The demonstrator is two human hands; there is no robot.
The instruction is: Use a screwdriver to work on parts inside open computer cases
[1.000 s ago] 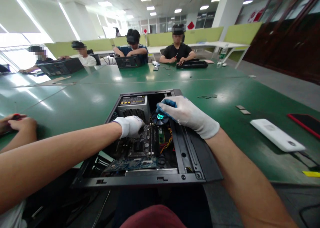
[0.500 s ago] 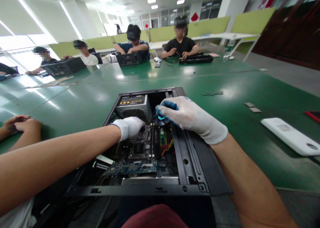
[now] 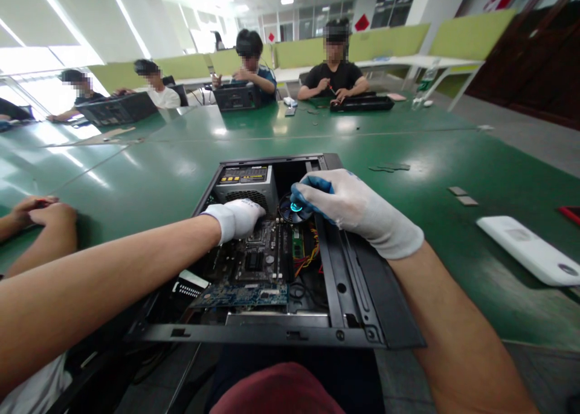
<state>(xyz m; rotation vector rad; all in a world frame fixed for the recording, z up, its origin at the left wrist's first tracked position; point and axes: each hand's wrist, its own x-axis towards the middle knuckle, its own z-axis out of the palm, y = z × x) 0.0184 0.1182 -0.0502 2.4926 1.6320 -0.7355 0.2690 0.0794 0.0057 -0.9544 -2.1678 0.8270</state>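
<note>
An open black computer case point(image 3: 333, 281) lies on the green table in front of me, its inside facing up. Within it are a motherboard point(image 3: 267, 260), a grey power supply point(image 3: 244, 184) and a round black cooling fan point(image 3: 293, 214) with a bright cyan hub. My left hand point(image 3: 240, 217), in a white glove, reaches to the board's far edge by the power supply. Its fingers are curled, and their tips are hidden. My right hand point(image 3: 338, 196) wears a white glove with blue fingertips. Thumb and fingers pinch together at the fan, near its hub.
A blue circuit board point(image 3: 244, 296) and colored cables point(image 3: 309, 257) occupy the case. On the right lie a white power bank-like device point(image 3: 528, 248) and small grey pieces point(image 3: 462, 196). Another person's hands point(image 3: 45, 217) rest at the left; several people sit across the table.
The view has tilted slightly, putting the case a little higher and further right. Both my hands keep nearly the same place over the case.
</note>
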